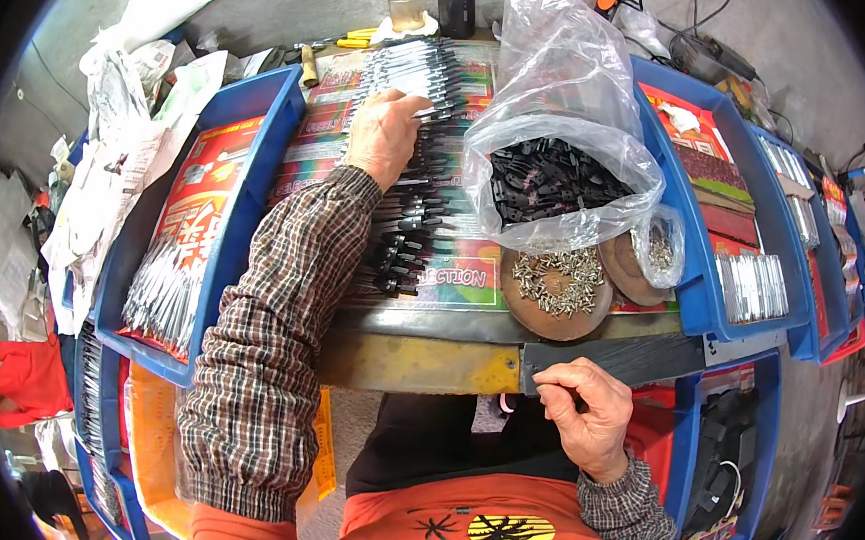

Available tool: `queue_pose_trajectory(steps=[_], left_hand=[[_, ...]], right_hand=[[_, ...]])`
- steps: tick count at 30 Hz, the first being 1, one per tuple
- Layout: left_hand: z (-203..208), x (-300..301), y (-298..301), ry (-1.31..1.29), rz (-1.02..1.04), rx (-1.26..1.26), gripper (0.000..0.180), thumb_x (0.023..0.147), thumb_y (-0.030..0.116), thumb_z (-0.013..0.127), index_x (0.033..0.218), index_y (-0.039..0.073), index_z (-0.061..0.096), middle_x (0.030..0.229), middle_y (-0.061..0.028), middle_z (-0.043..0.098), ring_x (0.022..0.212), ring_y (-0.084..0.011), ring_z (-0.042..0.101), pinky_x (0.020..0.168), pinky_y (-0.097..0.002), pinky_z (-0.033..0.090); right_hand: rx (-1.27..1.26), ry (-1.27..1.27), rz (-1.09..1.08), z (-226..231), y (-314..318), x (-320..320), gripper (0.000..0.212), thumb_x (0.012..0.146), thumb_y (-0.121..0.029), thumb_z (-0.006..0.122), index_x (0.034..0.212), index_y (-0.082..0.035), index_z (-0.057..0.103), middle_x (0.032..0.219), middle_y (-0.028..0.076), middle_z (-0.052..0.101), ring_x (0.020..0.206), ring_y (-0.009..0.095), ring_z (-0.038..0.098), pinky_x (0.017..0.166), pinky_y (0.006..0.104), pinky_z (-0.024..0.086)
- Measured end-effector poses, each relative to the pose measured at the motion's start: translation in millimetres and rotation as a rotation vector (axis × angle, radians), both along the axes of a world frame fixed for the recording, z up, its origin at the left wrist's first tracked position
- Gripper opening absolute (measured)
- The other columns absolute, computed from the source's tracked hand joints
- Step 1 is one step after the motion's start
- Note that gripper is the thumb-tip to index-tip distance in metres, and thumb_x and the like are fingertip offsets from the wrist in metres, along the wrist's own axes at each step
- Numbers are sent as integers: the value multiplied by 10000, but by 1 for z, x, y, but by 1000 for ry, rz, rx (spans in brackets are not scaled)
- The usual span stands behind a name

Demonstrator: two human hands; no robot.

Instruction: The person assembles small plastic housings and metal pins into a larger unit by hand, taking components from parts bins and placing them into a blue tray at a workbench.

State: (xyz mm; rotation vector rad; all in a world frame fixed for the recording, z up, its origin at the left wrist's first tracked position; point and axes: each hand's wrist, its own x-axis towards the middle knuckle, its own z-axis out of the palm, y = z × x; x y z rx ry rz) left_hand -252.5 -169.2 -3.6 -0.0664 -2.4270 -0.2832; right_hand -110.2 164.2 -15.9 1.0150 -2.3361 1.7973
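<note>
My left hand [387, 136] reaches over a long row of slim metal pieces with black ends [406, 218] on the table. Its fingers are bent down at the row, and what they grip is hidden. The row's far part [411, 68] shows bright silver metal. Close to the table's front edge hovers my right hand [591, 412], fingers curled and thumb drawn in; anything between them is too small to make out. Just beyond it, a round brown dish [539, 323] carries a heap of small metal rivets or screws [557, 281]. A clear plastic bag [567, 69] behind holds many black parts [554, 183].
A blue bin [260, 158] of thin metal pieces stands left, beside crumpled paper [118, 178]. Blue bins [698, 279] with metal strips line the right. A small bag of fasteners [660, 248] rests on a second dish. A glass [406, 9] and a dark bottle [455, 1] stand behind.
</note>
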Motion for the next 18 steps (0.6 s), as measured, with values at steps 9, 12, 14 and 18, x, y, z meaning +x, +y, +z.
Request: queue_pose_trajectory(steps=[9, 12, 14, 18], left_hand=[[28, 98, 32, 88, -187, 55, 151, 751, -9, 647, 882, 51, 691, 825, -127, 648, 758, -311, 641, 672, -373, 507], [39, 154, 41, -48, -111, -53, 132, 736, -6, 648, 851, 57, 661, 774, -102, 627, 736, -299, 626, 645, -373, 498], [41, 182, 32, 22, -52, -83, 155, 723, -10, 651, 858, 65, 660, 761, -93, 624, 730, -289, 627, 641, -365, 500], [60, 231, -11, 22, 189, -86, 119, 743, -10, 654, 826, 75, 665, 716, -99, 621, 662, -299, 634, 589, -366, 500]], right_hand=[[-13, -45, -38, -4, 0, 1, 108, 816, 57, 636, 903, -2, 659, 683, 42, 567, 543, 90, 521, 485, 228, 389], [-65, -86, -53, -7, 1, 2, 83, 836, 57, 616, 899, 15, 650, 720, 43, 575, 536, 75, 522, 475, 210, 396], [-74, -88, -29, -7, -1, 3, 67, 846, 52, 612, 897, 25, 645, 737, 45, 575, 540, 70, 522, 476, 202, 396], [-83, -116, -27, -8, -2, 4, 44, 873, 33, 604, 903, 35, 636, 752, 39, 562, 563, 63, 515, 488, 193, 397]])
